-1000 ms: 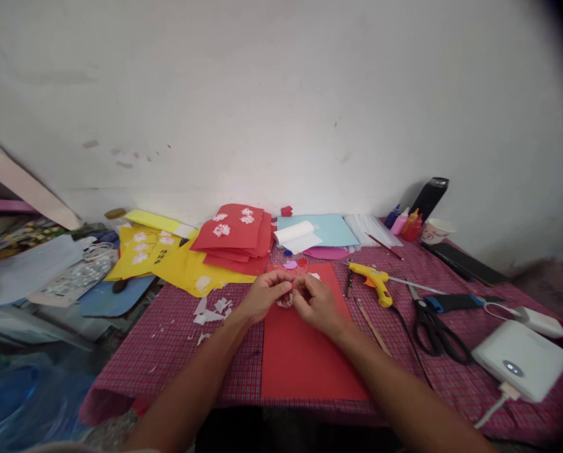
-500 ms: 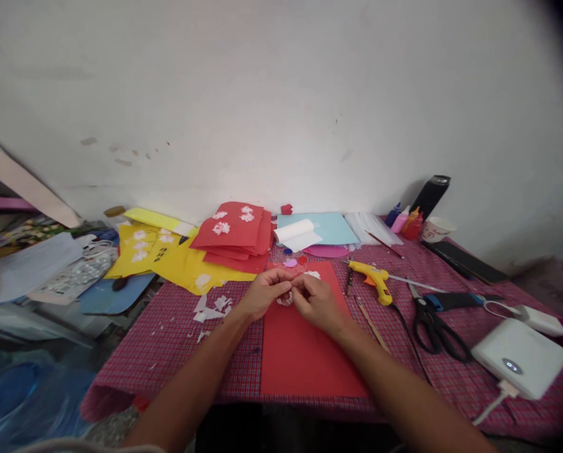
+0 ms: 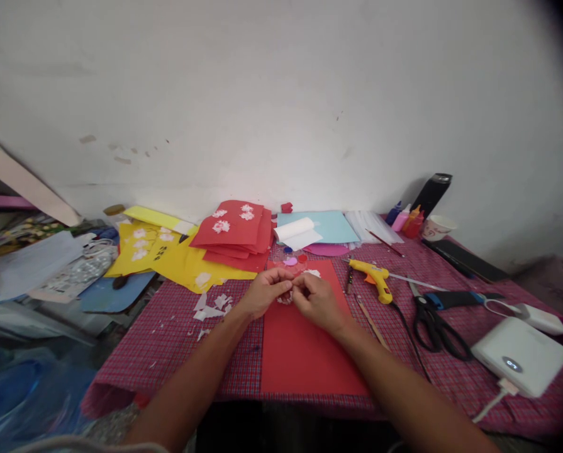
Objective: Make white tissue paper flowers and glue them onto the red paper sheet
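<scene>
Over the upper part of a red paper sheet (image 3: 309, 352), my left hand (image 3: 269, 291) and my right hand (image 3: 316, 301) meet fingertip to fingertip. Both are closed in a pinch; whatever lies between the fingers is too small or hidden to make out. Just below the fingertips a white paper flower (image 3: 285, 299) shows partly on the sheet. A second white flower (image 3: 313, 274) peeks out behind my right hand. Beyond the hands sits a clear palette with pink paint (image 3: 290, 261), red paint (image 3: 302, 258) and blue paint.
To the right lie a yellow glue gun (image 3: 375, 277), black scissors (image 3: 436, 330), a wooden stick (image 3: 373, 324) and a white power bank (image 3: 521, 355). Stacked red cards (image 3: 234, 229) and yellow paper (image 3: 191, 264) lie back left. White paper scraps (image 3: 210, 308) are left of the sheet.
Almost nothing differs. Both hands keep the same pinched pose over the red sheet, and the view has shifted very slightly.
</scene>
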The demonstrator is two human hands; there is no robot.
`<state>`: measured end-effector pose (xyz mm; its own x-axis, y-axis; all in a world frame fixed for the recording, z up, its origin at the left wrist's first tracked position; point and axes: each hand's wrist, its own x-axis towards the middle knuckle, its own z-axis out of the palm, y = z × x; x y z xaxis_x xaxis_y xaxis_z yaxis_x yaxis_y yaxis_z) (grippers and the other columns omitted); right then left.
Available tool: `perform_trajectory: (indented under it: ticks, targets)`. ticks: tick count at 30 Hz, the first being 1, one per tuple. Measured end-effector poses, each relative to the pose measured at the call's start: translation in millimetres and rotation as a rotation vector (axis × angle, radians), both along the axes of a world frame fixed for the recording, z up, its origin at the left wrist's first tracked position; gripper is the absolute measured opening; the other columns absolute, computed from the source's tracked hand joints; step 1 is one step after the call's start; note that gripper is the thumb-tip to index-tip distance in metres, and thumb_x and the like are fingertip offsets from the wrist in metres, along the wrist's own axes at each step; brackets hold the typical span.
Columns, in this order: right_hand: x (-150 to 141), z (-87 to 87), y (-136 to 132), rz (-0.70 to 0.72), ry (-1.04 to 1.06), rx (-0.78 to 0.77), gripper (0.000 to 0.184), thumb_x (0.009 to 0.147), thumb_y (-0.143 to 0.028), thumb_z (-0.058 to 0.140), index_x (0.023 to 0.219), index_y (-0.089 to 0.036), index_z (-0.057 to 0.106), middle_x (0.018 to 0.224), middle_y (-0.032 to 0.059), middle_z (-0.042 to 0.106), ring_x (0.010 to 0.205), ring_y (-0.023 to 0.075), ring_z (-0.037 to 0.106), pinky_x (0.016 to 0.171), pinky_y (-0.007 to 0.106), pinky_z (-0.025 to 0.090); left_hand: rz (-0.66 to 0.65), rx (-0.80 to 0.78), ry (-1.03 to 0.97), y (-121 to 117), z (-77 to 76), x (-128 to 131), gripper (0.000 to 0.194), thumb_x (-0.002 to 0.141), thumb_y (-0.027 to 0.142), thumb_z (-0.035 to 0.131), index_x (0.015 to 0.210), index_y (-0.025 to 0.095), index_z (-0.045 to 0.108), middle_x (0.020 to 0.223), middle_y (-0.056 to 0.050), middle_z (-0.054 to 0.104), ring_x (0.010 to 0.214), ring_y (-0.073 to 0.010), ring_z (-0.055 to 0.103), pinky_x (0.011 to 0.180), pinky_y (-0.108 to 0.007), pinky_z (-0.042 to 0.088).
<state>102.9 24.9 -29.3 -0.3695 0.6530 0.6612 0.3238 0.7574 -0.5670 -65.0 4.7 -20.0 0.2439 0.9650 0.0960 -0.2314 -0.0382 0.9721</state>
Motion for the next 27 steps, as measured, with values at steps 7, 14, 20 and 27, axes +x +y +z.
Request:
perform_trajectory:
  ticks: [7,14,20,27]
  targets:
    - [0.5,-2.9,2.1,-0.052,-0.029,-0.029,0.011,0.08,-0.012,0.054,0.075,-0.022,0.052,0.067,0.0,0.062,0.059,0.0144,0.054,0.057,0.026,0.039,0.02,0.02,0.034,0.5,-2.4,0.7,0.03,0.079,0.039,0.071,0.091,0.012,0.065,0.071,-0.001,0.06,0.059,-0.0091,0.052,0.059,-0.023,0.042]
    - [2.3,0.0,1.0,0.017,-0.025,-0.058,0.01,0.085,-0.014,0.053,0.079,-0.022,0.053,0.07,-0.0001,0.062,0.062,0.0147,0.056,0.06,0.026,0.041,0.01,0.03,0.026,0.0,-1.8,1.1,0.027,0.08,0.037,0.07,0.09,0.013,0.064,0.07,-0.001,0.06,0.059,-0.0091,0.053,0.059,-0.023,0.042]
    - [2.8,3.4,-0.3,0.063,-0.011,-0.054,0.01,0.087,-0.015,0.053,0.08,-0.022,0.055,0.07,0.0004,0.065,0.062,0.0148,0.057,0.061,0.027,0.042,0.014,0.043,0.03,0.1,-2.2,1.1,0.025,0.083,0.037,0.067,0.089,0.013,0.062,0.068,0.0,0.059,0.058,-0.0095,0.053,0.058,-0.023,0.042]
    - [1.3,0.7,1.3,0.006,-0.023,-0.016,0.011,0.083,-0.014,0.054,0.075,-0.021,0.053,0.066,-0.0001,0.062,0.058,0.0136,0.054,0.056,0.025,0.039,0.001,0.042,0.033,1.0,-4.9,1.0,0.023,0.082,0.035,0.067,0.088,0.013,0.062,0.068,0.001,0.058,0.058,-0.0088,0.051,0.058,-0.023,0.04]
